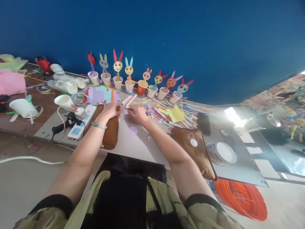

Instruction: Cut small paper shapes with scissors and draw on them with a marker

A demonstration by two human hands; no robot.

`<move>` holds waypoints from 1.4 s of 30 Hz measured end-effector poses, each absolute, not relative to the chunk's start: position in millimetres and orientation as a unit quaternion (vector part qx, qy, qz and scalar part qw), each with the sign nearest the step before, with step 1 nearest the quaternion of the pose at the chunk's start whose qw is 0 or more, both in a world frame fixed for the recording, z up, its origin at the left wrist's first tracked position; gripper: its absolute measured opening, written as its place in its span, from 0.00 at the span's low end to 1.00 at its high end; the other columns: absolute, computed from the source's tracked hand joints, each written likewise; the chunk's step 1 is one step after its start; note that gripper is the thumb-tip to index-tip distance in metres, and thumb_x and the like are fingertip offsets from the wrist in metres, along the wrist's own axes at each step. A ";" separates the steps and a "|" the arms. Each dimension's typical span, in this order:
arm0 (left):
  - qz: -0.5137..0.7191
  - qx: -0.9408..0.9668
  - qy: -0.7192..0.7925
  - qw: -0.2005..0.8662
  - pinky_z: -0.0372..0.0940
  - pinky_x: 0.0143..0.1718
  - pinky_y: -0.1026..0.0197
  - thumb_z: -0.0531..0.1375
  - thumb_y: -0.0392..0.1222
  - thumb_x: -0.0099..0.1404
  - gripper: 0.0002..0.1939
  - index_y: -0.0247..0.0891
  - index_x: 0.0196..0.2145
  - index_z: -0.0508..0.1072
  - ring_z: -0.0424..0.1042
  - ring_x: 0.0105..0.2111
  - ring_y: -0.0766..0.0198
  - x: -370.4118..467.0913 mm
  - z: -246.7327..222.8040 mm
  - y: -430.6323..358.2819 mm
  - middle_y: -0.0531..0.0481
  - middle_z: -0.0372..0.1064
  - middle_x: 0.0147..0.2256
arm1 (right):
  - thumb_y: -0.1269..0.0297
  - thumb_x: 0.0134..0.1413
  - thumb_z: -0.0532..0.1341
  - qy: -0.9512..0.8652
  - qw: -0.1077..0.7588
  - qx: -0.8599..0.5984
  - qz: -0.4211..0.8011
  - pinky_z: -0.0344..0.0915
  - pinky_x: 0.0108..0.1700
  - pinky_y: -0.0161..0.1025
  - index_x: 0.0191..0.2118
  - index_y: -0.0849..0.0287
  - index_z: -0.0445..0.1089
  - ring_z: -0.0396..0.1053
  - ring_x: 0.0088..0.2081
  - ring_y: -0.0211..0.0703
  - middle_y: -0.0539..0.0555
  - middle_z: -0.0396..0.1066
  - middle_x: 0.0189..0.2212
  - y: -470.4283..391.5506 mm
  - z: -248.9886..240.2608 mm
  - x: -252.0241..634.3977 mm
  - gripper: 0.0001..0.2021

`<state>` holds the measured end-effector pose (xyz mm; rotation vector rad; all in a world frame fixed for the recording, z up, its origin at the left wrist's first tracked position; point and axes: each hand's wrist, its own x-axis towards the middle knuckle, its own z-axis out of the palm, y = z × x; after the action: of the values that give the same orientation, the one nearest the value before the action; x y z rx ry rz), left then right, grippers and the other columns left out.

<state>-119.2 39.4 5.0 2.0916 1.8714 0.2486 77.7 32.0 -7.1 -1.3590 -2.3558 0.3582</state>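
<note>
My left hand (111, 110), with a bangle (98, 125) at the wrist, is closed in a pinch above the inner edge of a brown cushion-like pad (111, 135). Close beside it, the fingers of my right hand (138, 114) are pinched too. A small pale piece (123, 109) shows between the fingertips; its kind is too small and blurred to tell. On the table below lies a light purple paper circle (133, 130). Coloured sticks and straws (130, 100) and purple paper scraps (150, 111) lie just beyond and right of my hands.
Several rabbit-faced figures in cups (118, 82) line the blue wall. Coloured paper sheets (101, 94) lie before them. At left stand a power strip (82, 122) and a black glue gun (68, 122). A second brown pad (190, 143), a paper tub (225, 153) and an orange basket (245, 197) are right.
</note>
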 end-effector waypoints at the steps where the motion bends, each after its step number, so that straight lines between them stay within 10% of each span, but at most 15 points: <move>1: 0.092 0.731 0.656 0.167 0.57 0.56 0.48 0.64 0.39 0.53 0.12 0.40 0.37 0.78 0.73 0.47 0.48 -119.8 4.8 39.3 0.43 0.77 0.43 | 0.62 0.64 0.57 -0.829 0.190 -0.508 0.135 0.62 0.51 0.41 0.44 0.58 0.77 0.74 0.45 0.46 0.56 0.79 0.41 49.2 -6.7 68.8 0.12; 12: 0.187 0.749 0.587 0.246 0.65 0.39 0.61 0.57 0.32 0.48 0.14 0.36 0.32 0.78 0.73 0.36 0.58 -138.4 -7.6 44.7 0.48 0.77 0.34 | 0.65 0.60 0.57 -0.792 0.074 -0.599 0.096 0.63 0.52 0.43 0.45 0.53 0.78 0.71 0.50 0.50 0.56 0.77 0.46 152.7 -22.5 8.6 0.13; 21: 0.213 0.726 0.593 0.276 0.65 0.40 0.60 0.58 0.34 0.51 0.10 0.38 0.31 0.77 0.73 0.36 0.58 -137.0 -6.0 43.5 0.49 0.76 0.33 | 0.55 0.60 0.57 -0.818 0.038 -0.570 0.075 0.59 0.54 0.51 0.41 0.56 0.78 0.69 0.49 0.53 0.58 0.75 0.47 172.9 -17.6 11.3 0.15; 30: 0.197 0.727 0.592 0.286 0.65 0.40 0.60 0.58 0.34 0.51 0.10 0.37 0.31 0.77 0.73 0.36 0.57 -137.2 -2.5 43.7 0.49 0.76 0.33 | 0.72 0.48 0.62 -0.833 0.003 -0.541 0.115 0.59 0.57 0.49 0.41 0.55 0.77 0.71 0.50 0.51 0.52 0.78 0.43 180.0 -9.9 26.4 0.14; 42: 0.191 0.729 0.598 0.273 0.65 0.40 0.60 0.58 0.33 0.50 0.10 0.39 0.31 0.77 0.74 0.37 0.57 -136.9 -3.3 43.5 0.49 0.76 0.32 | 0.67 0.54 0.60 -0.821 0.028 -0.555 0.133 0.67 0.46 0.36 0.45 0.56 0.77 0.74 0.43 0.45 0.54 0.78 0.44 164.9 -10.5 1.2 0.14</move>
<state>-136.9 43.5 -3.3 1.9619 1.6091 0.5142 1.2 164.9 -10.5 -1.7136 -2.5341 0.4093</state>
